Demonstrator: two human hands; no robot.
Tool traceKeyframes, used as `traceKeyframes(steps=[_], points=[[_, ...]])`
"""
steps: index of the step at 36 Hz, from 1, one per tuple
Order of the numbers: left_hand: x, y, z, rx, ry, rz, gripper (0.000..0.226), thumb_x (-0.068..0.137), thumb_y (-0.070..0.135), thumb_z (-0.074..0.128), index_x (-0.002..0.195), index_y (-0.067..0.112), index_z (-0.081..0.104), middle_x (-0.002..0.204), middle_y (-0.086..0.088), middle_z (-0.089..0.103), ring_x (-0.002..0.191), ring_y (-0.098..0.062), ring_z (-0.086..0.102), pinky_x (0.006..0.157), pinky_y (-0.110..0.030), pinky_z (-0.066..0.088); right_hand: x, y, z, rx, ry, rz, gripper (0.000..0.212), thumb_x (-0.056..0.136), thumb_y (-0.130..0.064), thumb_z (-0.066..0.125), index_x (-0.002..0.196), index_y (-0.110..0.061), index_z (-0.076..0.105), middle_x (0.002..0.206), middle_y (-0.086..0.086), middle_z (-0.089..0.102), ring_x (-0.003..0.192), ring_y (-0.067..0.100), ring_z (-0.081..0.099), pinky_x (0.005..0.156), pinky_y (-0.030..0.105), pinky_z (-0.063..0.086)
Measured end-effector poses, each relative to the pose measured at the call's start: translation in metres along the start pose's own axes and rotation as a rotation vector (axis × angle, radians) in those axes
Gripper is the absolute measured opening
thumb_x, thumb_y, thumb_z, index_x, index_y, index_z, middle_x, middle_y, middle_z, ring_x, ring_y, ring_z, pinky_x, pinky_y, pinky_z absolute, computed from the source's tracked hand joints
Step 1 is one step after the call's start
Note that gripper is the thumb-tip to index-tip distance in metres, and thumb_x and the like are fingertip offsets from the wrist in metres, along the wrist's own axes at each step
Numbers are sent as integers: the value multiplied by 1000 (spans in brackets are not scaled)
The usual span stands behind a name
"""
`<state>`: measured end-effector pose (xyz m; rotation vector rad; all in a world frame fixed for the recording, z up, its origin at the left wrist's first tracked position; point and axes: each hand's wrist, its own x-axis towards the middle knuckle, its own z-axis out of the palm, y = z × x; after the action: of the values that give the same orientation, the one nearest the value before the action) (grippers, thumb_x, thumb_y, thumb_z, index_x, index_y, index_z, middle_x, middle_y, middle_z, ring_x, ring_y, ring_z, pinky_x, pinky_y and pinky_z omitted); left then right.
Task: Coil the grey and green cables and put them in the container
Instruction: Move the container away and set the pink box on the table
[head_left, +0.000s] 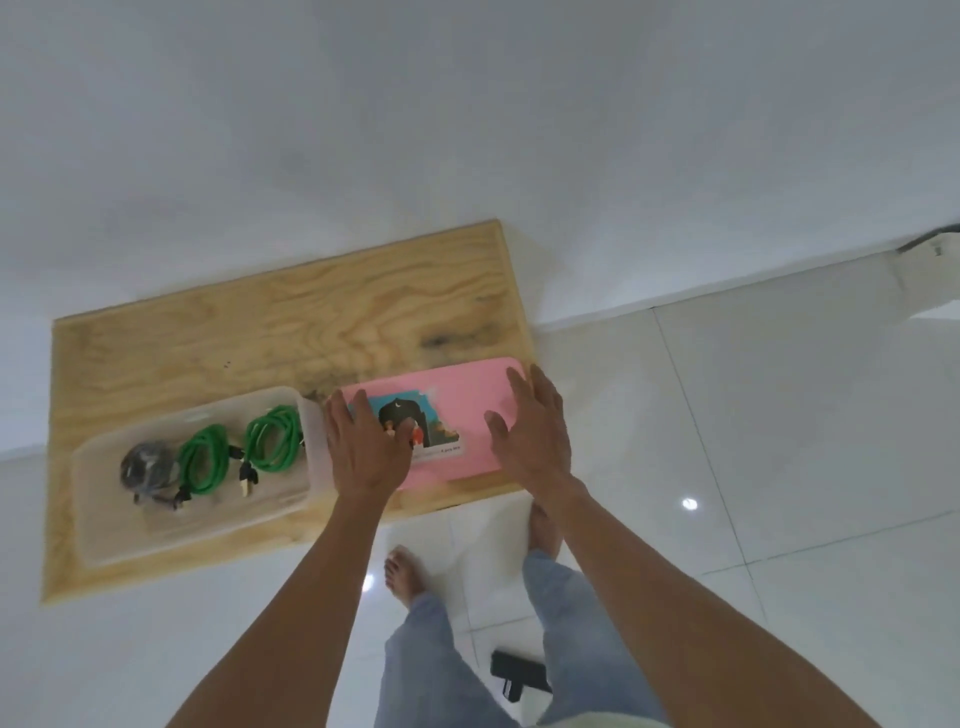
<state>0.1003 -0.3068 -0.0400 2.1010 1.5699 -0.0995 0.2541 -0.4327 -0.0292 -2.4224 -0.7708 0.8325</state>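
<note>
both hands (366, 441) flat on pink lid (462, 415), cables (234, 452) coiled in container (104, 540)

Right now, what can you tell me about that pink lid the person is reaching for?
The pink lid is a flat rounded rectangle, plastic by its look, with a picture sticker on top. It lies on the wooden table, right of the clear container. The left hand covers its left end, and the right hand its right end, fingers spread and fairly straight.

Light wooden table (208, 332) against a white wall. Clear container (104, 525) sits near-left on it, pink lid (467, 395) just right of it at the near edge.
</note>
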Motion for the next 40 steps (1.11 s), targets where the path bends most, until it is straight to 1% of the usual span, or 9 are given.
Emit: traceKeyframes(steps=[4,8,13,15,23,28,32,36,40], points=[[1,-9,17,43,42,-9,84,88,43,69,150,3,29,158,-27,20,148,-42,15,120,-52,17,12,11,15,-62,-60,-34,74,95,-47,53,156,-27,15,166,1,5,152,25,3,119,52,22],[5,-4,28,54,106,1,85,88,51,66,151,9,29,159,-24,21,147,-41,19,118,-55,21,23,24,24,-92,-16,-37,78,94,-53,51,156,-30,10,166,2,1,152,27,1,117,56,18],[9,10,39,-13,171,-69,90,82,67,63,150,20,27,160,-25,16,148,-43,11,119,-57,16,41,35,20,-6,57,-25,72,98,-51,47,156,-28,13,166,5,7,152,26,8,118,50,26],[10,12,44,-33,181,-69,91,81,71,60,150,24,25,157,-24,20,147,-43,14,118,-59,19,46,38,19,0,72,-33,70,98,-51,44,156,-27,14,166,6,8,151,27,12,117,49,28],[4,20,43,-100,202,-93,94,77,68,66,148,20,29,154,-22,27,142,-43,23,114,-57,25,43,36,15,-5,83,-31,68,99,-50,43,156,-23,18,165,7,10,149,30,20,111,52,33],[-1,36,25,-129,197,-66,98,73,64,73,148,16,31,149,-20,30,135,-44,31,108,-57,32,32,27,-3,-3,129,0,68,98,-44,50,155,-21,23,165,8,13,148,31,20,111,50,36],[-10,49,-3,-201,219,-41,100,71,62,77,148,16,32,154,-22,26,141,-41,27,114,-54,27,16,10,-27,36,192,-1,67,96,-41,55,154,-20,26,164,8,16,148,31,21,110,49,38],[-21,50,-43,-276,278,-11,95,66,59,82,139,14,41,143,-17,38,131,-37,38,111,-47,33,-3,-22,-47,50,249,-20,66,95,-39,56,152,-19,30,163,6,19,145,28,23,107,47,41],[-32,35,-89,-253,330,-4,96,69,60,79,144,14,40,154,-18,31,140,-35,29,114,-46,24,-21,-63,-48,62,276,-31,66,93,-44,56,151,-22,32,163,2,18,144,28,24,103,51,45]])
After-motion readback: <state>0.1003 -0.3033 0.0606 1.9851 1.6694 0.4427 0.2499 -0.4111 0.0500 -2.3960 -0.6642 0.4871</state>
